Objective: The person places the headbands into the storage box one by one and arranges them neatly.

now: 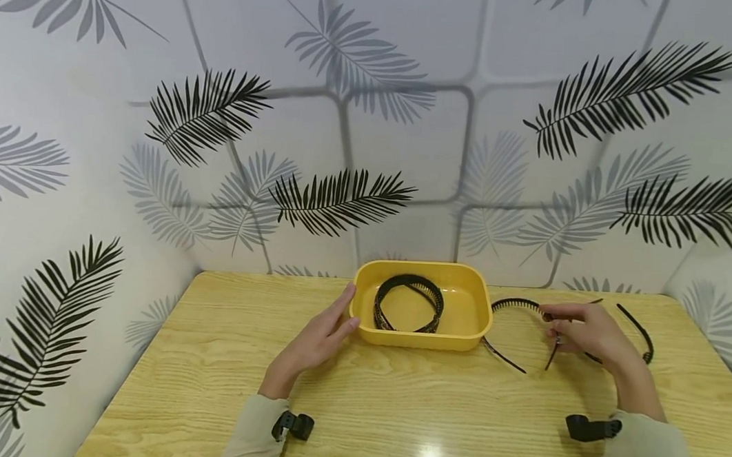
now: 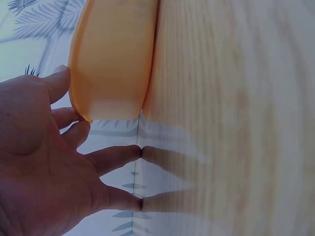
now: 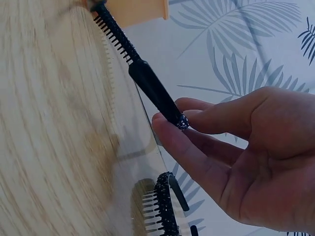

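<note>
My left hand point(image 1: 317, 340) rests against the left end of a yellow plastic bin point(image 1: 422, 340), its thumb and fingers touching the outer wall and rim. In the left wrist view two other fingertips touch the tabletop. Inside the bin, toward its left side, lie black headbands point(image 1: 439, 305), overlapping in a ring. My right hand point(image 1: 590, 333) pinches a black toothed headband point(image 3: 152, 91) between thumb and fingers at a part with a glittery bead. Beneath and beyond that hand lies another black headband point(image 1: 646, 336), partly hidden. A glittery toothed one point(image 3: 165, 206) shows below the hand in the right wrist view.
The bin stands at the back of a light wood-grain table point(image 1: 394, 402), close to a wall point(image 1: 407, 148) printed with feathery leaves. A thin dark headband end point(image 1: 508, 357) shows on the table at the bin's front right corner.
</note>
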Demonstrator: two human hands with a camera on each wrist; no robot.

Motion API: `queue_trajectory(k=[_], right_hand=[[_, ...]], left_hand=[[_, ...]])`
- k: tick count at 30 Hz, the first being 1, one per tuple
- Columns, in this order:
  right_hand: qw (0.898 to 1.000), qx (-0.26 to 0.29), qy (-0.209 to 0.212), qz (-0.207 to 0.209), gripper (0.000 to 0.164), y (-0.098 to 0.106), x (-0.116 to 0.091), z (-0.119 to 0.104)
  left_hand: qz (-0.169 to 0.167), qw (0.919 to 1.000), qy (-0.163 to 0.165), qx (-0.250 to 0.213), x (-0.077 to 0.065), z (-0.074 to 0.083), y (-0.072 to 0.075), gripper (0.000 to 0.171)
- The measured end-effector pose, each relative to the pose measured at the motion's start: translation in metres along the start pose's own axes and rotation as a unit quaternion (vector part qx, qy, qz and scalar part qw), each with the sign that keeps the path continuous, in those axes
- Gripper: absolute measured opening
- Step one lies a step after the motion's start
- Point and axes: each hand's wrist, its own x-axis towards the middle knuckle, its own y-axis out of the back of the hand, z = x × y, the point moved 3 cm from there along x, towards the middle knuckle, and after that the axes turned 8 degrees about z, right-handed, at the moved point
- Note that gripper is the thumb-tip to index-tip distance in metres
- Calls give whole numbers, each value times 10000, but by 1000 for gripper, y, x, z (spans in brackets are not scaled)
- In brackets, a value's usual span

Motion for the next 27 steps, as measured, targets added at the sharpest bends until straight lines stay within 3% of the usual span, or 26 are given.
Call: queue_trajectory(k=[7,19,27], right_hand=[[9989,-42,-113,451,44,10,-5,-1],[9892,698,33,1286,48,17,-7,-11],[9709,1931,323,1383,53,19,-8,-21]], left_hand=[[-33,10000,-40,27,-1,-1,1,65],[-30,10000,44,23,-3,-3,3,65],[-84,9999,32,-51,-1,0,1,65]])
